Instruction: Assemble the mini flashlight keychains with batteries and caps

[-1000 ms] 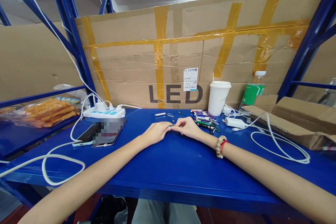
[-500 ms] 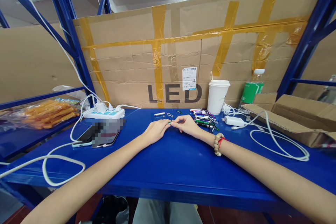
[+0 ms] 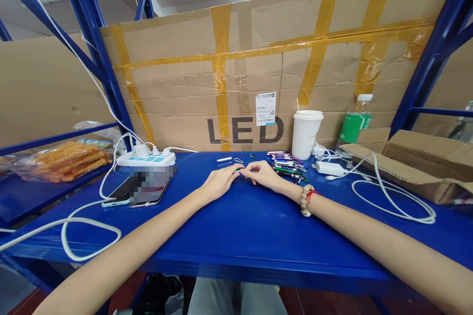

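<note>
Both my hands meet at the middle of the blue table (image 3: 236, 236). My left hand (image 3: 219, 182) and my right hand (image 3: 262, 175) each pinch one end of a small green pen-like item (image 3: 239, 170) between their fingertips. A beaded bracelet with a red string sits on my right wrist. Just right of my right hand lies a pile of several small coloured pens (image 3: 286, 163). A silver tube (image 3: 224, 160) and a small clip (image 3: 239, 160) lie on the table behind my hands.
A white paper cup (image 3: 306, 134) and a green bottle (image 3: 354, 125) stand at the back right, by a white charger (image 3: 330, 168) with looped cable and an open cardboard box (image 3: 414, 162). A power strip (image 3: 146, 158) and phones (image 3: 142, 191) lie left. Taped cardboard forms the back wall.
Both hands stay pinched on the small green item; they sit slightly higher in the picture as the view tilts a little. Nothing else has moved.
</note>
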Demonstrator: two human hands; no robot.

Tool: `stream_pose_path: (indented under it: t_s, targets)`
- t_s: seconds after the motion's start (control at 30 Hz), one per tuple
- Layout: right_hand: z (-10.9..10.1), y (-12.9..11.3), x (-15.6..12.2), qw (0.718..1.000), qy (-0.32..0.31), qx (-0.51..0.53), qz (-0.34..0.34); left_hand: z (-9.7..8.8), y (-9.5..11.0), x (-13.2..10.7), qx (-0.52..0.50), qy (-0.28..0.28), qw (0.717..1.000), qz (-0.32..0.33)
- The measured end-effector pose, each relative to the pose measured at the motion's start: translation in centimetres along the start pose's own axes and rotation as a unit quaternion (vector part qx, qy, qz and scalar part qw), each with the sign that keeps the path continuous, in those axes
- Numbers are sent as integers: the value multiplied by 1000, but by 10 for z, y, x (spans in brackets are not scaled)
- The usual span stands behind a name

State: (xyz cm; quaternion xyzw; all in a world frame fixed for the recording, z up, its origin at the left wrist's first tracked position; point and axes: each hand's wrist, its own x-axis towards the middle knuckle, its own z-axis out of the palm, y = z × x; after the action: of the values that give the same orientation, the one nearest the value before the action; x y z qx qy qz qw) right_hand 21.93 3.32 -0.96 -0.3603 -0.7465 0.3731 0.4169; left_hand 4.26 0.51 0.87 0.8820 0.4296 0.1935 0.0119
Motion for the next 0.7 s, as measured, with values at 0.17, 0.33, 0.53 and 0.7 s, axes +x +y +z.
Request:
stream_pose_path:
  t_s: [0.17, 0.33, 0.53, 0.7]
  targets:
    - [0, 2, 0, 1000, -4, -1, -2, 3, -1, 1, 20, 11, 1000, -14]
    - [-1, 3, 2, 999, 46, -1, -16, 5, -3, 4, 44, 51, 995, -80]
    - [-3, 6, 3, 989, 127, -55, -51, 2, -7, 4, 44, 94, 986, -127]
    - [0, 6, 2, 981, 118, -110, -109, 6, -9, 6, 40, 70, 991, -108]
